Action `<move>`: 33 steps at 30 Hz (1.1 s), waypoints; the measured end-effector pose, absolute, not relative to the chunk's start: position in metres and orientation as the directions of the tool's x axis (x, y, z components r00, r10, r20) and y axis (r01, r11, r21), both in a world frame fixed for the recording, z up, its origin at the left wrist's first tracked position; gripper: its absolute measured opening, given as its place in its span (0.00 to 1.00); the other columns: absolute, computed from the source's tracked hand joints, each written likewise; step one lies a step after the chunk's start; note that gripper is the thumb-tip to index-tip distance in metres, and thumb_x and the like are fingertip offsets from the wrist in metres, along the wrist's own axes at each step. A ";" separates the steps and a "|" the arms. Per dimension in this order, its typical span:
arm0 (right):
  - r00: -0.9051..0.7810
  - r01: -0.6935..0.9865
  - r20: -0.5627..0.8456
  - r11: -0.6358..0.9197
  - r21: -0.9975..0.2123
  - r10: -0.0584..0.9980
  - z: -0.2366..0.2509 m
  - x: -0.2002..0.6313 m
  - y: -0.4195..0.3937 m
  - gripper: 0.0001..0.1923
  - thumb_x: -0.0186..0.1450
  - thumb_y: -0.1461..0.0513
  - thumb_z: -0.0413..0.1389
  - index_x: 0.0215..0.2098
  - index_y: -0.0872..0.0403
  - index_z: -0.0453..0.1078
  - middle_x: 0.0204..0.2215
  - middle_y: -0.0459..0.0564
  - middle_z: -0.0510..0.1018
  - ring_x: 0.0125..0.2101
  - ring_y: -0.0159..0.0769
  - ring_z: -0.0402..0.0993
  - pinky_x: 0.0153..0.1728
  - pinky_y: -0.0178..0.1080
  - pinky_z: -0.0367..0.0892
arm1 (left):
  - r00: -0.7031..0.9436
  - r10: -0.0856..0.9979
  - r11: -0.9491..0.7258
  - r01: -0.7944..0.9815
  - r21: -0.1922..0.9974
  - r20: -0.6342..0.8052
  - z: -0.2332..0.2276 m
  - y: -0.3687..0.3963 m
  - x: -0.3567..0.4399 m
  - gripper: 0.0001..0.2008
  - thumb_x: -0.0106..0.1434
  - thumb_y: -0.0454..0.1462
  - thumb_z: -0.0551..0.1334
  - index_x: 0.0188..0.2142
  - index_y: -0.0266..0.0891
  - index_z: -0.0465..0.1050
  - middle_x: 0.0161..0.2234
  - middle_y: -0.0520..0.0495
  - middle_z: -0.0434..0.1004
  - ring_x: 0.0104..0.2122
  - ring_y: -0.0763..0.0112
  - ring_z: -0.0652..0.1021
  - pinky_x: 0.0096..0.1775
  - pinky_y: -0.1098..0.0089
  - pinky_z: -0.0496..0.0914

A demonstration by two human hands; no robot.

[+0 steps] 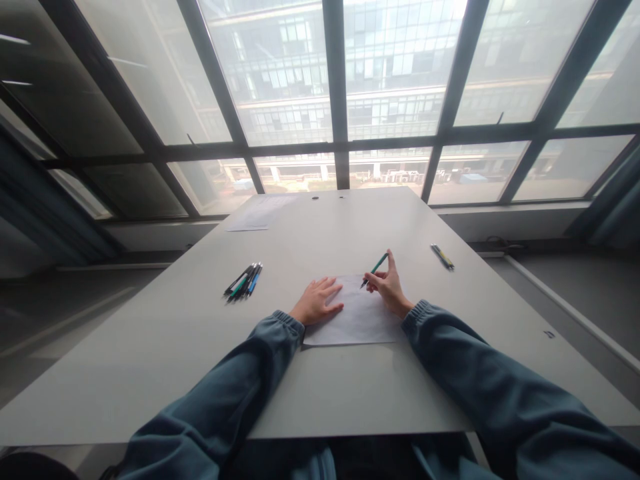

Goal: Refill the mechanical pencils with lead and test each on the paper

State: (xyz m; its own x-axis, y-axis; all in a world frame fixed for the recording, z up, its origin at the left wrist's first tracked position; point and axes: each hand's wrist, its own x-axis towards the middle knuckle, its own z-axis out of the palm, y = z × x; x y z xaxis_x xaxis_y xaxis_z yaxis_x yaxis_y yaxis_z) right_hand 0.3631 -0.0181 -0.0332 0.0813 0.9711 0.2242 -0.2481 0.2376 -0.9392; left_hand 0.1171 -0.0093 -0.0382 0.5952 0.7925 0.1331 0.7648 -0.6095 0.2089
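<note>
A sheet of white paper lies on the table in front of me. My left hand rests flat on the paper's left side, fingers spread. Above the sheet's right part, my right hand grips a green pen with a dark tip. The pen slants down to the left, its tip at or just over the paper; whether it touches I cannot tell. The index finger reaches up toward the pen's top end. Any marks on the sheet are too faint to make out.
Left of the paper lies a bunch of several pens, black, green and blue. Yellowish and dark pens lie to the right. More paper sits at the far left of the white table. Large windows stand behind.
</note>
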 end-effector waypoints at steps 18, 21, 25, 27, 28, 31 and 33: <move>0.067 -0.261 0.219 0.229 -0.938 0.973 -0.040 0.366 -0.013 0.55 0.57 0.51 0.63 0.71 0.51 0.34 0.22 0.43 0.78 0.14 0.32 0.68 0.14 0.31 0.63 | 0.588 0.797 -0.604 0.768 0.213 0.140 -0.038 -0.009 0.117 0.32 0.64 0.56 0.57 0.63 0.47 0.65 0.67 0.44 0.58 0.66 0.48 0.59 0.64 0.45 0.54; 0.059 -0.260 0.216 0.223 -0.940 0.975 -0.041 0.366 -0.013 0.54 0.57 0.50 0.63 0.71 0.51 0.35 0.21 0.42 0.78 0.14 0.32 0.68 0.14 0.31 0.63 | 0.591 0.794 -0.607 0.767 0.206 0.140 -0.039 -0.009 0.117 0.32 0.65 0.57 0.56 0.63 0.47 0.64 0.67 0.44 0.58 0.66 0.49 0.59 0.64 0.45 0.54; 0.051 -0.270 0.212 0.217 -0.938 0.976 -0.041 0.366 -0.013 0.53 0.57 0.51 0.63 0.70 0.51 0.37 0.21 0.42 0.78 0.14 0.31 0.68 0.14 0.30 0.63 | 0.591 0.794 -0.607 0.767 0.209 0.138 -0.039 -0.009 0.117 0.32 0.65 0.57 0.56 0.63 0.47 0.64 0.67 0.44 0.58 0.66 0.48 0.59 0.64 0.45 0.54; 0.050 -0.270 0.209 0.215 -0.939 0.977 -0.041 0.366 -0.013 0.53 0.57 0.51 0.63 0.70 0.51 0.37 0.21 0.42 0.78 0.14 0.31 0.68 0.14 0.30 0.63 | 0.591 0.795 -0.606 0.767 0.211 0.137 -0.038 -0.010 0.117 0.32 0.65 0.57 0.56 0.63 0.47 0.64 0.67 0.44 0.58 0.66 0.48 0.59 0.64 0.45 0.54; 0.052 -0.266 0.208 0.214 -0.940 0.977 -0.041 0.366 -0.013 0.53 0.57 0.51 0.63 0.70 0.51 0.38 0.21 0.42 0.78 0.14 0.31 0.68 0.14 0.30 0.63 | 0.590 0.796 -0.606 0.767 0.212 0.137 -0.038 -0.010 0.117 0.32 0.65 0.57 0.56 0.63 0.47 0.64 0.67 0.44 0.58 0.66 0.48 0.59 0.64 0.45 0.53; 0.055 -0.254 0.199 0.207 -0.945 0.978 -0.041 0.366 -0.013 0.53 0.57 0.51 0.64 0.69 0.51 0.38 0.20 0.42 0.78 0.14 0.31 0.68 0.14 0.30 0.63 | 0.591 0.795 -0.606 0.766 0.215 0.137 -0.037 -0.010 0.117 0.32 0.65 0.57 0.56 0.63 0.47 0.64 0.67 0.44 0.58 0.66 0.48 0.59 0.64 0.45 0.53; 0.056 -0.248 0.195 0.203 -0.947 0.979 -0.041 0.366 -0.012 0.52 0.56 0.50 0.64 0.69 0.51 0.40 0.20 0.41 0.77 0.14 0.31 0.67 0.14 0.30 0.63 | 0.592 0.794 -0.607 0.764 0.217 0.139 -0.038 -0.010 0.117 0.32 0.65 0.57 0.56 0.63 0.47 0.64 0.67 0.43 0.58 0.66 0.48 0.59 0.64 0.45 0.54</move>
